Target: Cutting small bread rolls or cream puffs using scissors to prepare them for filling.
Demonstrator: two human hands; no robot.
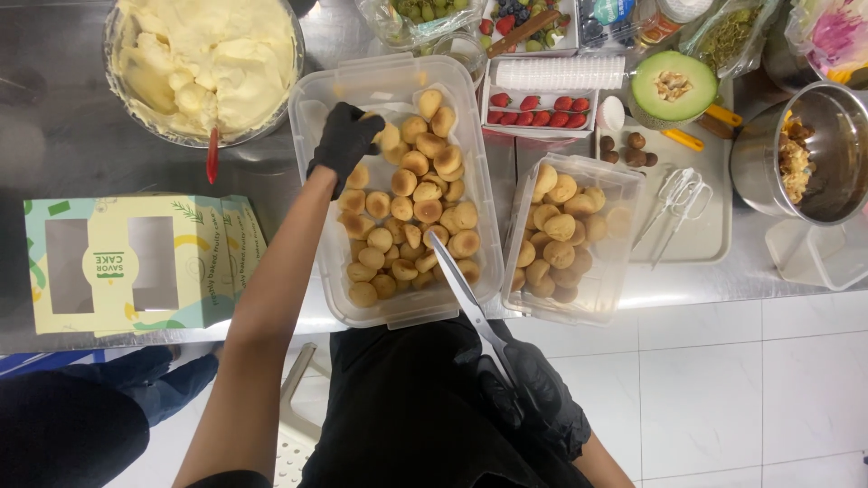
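My left hand (343, 141), in a black glove, reaches into a large clear plastic tub (314, 99) filled with several small golden cream puffs (423, 210). Its fingers close around one puff at the tub's far left side. My right hand (532, 387), also gloved in black, is low by my body and grips a pair of metal scissors (463, 287). The blades point up and left over the tub's near edge. A second, smaller clear tub (624, 237) of puffs stands just to the right.
A big bowl of pale cream (204, 61) with a red-handled tool sits far left. A printed cake box (136, 262) lies at left. Strawberries (535, 107), a halved melon (674, 86), a tray with another pair of scissors (676, 197) and a steel pot (803, 154) stand right.
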